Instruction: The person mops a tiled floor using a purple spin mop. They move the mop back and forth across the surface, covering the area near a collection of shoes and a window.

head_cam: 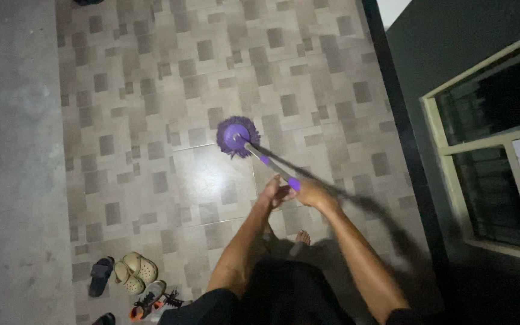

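Clasping the mop handle (275, 170), right hand (312, 194) has its grip wrapped tight; left hand (274, 191) presses beside it, purple mop head (237, 136) on tiled floor (151, 108) ahead.

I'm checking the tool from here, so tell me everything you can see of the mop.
The mop has a round purple head with a fringe of strands, pressed flat on the tiled floor. A slim grey handle with purple sections slants back from it. The left hand and right hand both grip its near end.
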